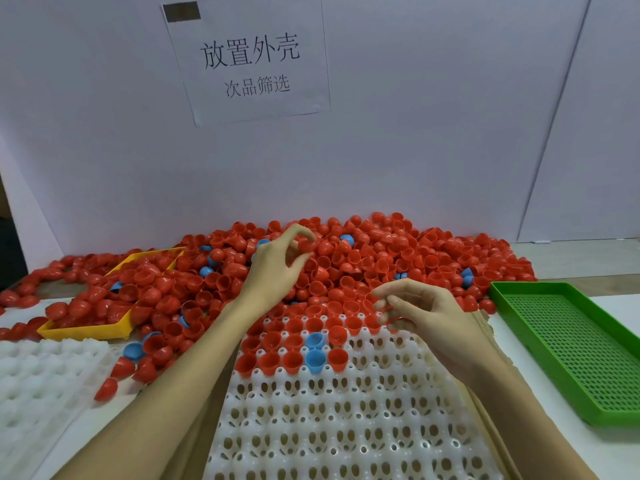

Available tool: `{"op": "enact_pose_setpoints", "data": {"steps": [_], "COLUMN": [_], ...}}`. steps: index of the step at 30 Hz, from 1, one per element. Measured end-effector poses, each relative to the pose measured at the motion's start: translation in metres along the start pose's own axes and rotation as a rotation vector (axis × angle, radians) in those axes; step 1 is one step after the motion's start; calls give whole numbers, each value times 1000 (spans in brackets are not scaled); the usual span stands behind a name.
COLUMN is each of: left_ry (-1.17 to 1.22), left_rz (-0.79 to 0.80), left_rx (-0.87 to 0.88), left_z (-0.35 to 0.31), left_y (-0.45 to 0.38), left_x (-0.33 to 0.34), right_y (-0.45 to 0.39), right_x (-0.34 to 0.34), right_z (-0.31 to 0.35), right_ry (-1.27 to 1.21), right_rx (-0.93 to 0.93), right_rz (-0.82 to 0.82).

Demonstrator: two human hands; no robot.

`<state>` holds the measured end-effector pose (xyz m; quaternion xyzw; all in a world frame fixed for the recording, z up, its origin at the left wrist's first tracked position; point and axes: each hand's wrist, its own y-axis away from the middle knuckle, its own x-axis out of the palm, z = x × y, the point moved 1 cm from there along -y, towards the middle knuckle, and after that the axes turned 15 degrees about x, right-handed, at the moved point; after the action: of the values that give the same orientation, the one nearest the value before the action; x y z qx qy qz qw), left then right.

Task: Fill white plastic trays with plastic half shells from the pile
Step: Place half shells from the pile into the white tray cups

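Along the far side of the table, against the white wall, a wide pile of red half shells point(363, 258) spreads from left to right, with a few blue ones mixed in. Nearer, in the middle, lies the white plastic tray point(346, 427), its far rows filled with red shells sitting open side up and two blue shells point(315, 351) among them, while the nearer pockets hold nothing. A green perforated tray point(568, 344) sits at the right, apart from the white one, and a yellow tray point(86, 329) at the left is half buried under red shells. Another white tray point(41, 382) lies at the near left. On the wall hangs a paper sign point(249, 60) with printed characters. Over the pile, the left hand point(277, 268) reaches in, its thumb and fingertips pinching a red shell point(304, 244). Above the filled far edge of the white tray, the right hand point(426, 317) hovers with curled fingers around something red, probably a shell, though blur makes the grip hard to read.
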<state>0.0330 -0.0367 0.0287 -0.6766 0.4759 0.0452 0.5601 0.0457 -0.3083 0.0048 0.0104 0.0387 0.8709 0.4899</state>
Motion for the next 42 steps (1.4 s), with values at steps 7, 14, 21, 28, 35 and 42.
{"op": "enact_pose_setpoints", "data": {"steps": [7, 14, 21, 28, 35, 42], "left_ry": [654, 662, 236, 128, 216, 575], "left_rz": [-52, 12, -22, -79, -154, -94], "left_rx": [-172, -171, -103, 128, -202, -462], "left_z": [-69, -81, -81, -84, -59, -59], "left_y": [48, 63, 73, 74, 80, 82], "left_x": [-6, -7, -6, -8, -18, -10], "right_y": [4, 9, 9, 9, -14, -29], "right_x": [9, 20, 20, 20, -16, -45], "right_z": [3, 5, 4, 3, -11, -31], "right_ry": [99, 260, 247, 254, -20, -71], "right_rx": [-67, -126, -131, -118, -97, -53], "right_rz": [36, 180, 152, 181, -264, -327]}}
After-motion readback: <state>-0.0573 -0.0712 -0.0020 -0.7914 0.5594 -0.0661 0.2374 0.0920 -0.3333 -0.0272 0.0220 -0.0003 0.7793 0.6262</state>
